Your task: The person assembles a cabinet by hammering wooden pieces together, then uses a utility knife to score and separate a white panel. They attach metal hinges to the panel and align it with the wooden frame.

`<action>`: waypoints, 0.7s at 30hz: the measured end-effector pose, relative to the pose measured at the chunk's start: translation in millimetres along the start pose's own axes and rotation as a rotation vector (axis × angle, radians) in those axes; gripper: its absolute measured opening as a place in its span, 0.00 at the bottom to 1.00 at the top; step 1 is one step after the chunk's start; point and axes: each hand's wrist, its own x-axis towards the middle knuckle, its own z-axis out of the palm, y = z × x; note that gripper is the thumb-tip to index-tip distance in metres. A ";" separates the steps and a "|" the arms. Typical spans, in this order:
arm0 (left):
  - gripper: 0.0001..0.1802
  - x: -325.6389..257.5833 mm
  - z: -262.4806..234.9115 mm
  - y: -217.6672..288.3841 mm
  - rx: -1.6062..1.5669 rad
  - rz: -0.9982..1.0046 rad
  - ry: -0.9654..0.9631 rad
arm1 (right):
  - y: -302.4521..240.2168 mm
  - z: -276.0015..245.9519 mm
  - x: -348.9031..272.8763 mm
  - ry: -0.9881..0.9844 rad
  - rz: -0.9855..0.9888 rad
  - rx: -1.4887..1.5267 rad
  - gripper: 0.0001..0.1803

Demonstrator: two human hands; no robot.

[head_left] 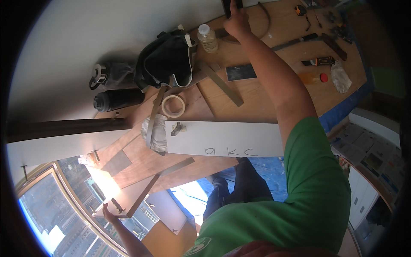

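At the upper edge, my right hand (238, 23) is closed on a dark, blocky object (227, 7), partly cut off by the picture's rim, so its kind is unclear. One finger lies stretched along it. Far to the lower left, my left hand (110, 214) grips the edge of a pale cabinet door (136, 192) that has a metal hinge (117, 206) on it. Between my arms a long white panel (222, 137) with handwriting and a hinge (176, 129) lies on the wooden worktop (252, 100).
Behind the panel are a masking tape roll (173, 106), a black bag (165, 62), two dark bottles (120, 100), and a clear jar (207, 39). A utility knife (319, 61), plastic bag (341, 77) and other tools lie right. A window (55, 210) stands left; blue sheeting (267, 173) covers the floor.
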 end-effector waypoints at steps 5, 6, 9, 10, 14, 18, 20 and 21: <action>0.26 -9.0 4.7 10.7 0.023 0.021 0.016 | -4.0 -6.0 2.0 -0.014 0.050 0.033 0.49; 0.26 -10.4 6.0 12.2 0.030 0.024 0.019 | -5.9 -6.7 0.8 -0.015 0.075 0.053 0.49; 0.25 -16.1 9.7 15.4 0.018 -0.002 0.027 | -6.6 -9.0 -1.7 -0.002 0.119 0.107 0.50; 0.25 -16.6 11.8 16.5 0.014 -0.006 0.032 | -2.6 -9.6 -2.3 0.010 0.112 0.121 0.50; 0.25 -17.2 5.0 14.2 0.024 -0.003 0.048 | -1.7 -15.6 -4.7 -0.005 0.120 0.154 0.49; 0.26 -16.5 8.0 13.4 0.017 -0.004 0.037 | 3.8 -12.7 -3.9 0.031 0.109 0.140 0.49; 0.27 -16.7 8.2 13.6 0.032 -0.009 0.027 | 4.2 -11.3 -3.9 0.025 0.102 0.142 0.48; 0.27 -14.9 8.3 14.4 0.038 -0.008 0.020 | 8.9 -7.2 -1.8 0.048 0.085 0.136 0.48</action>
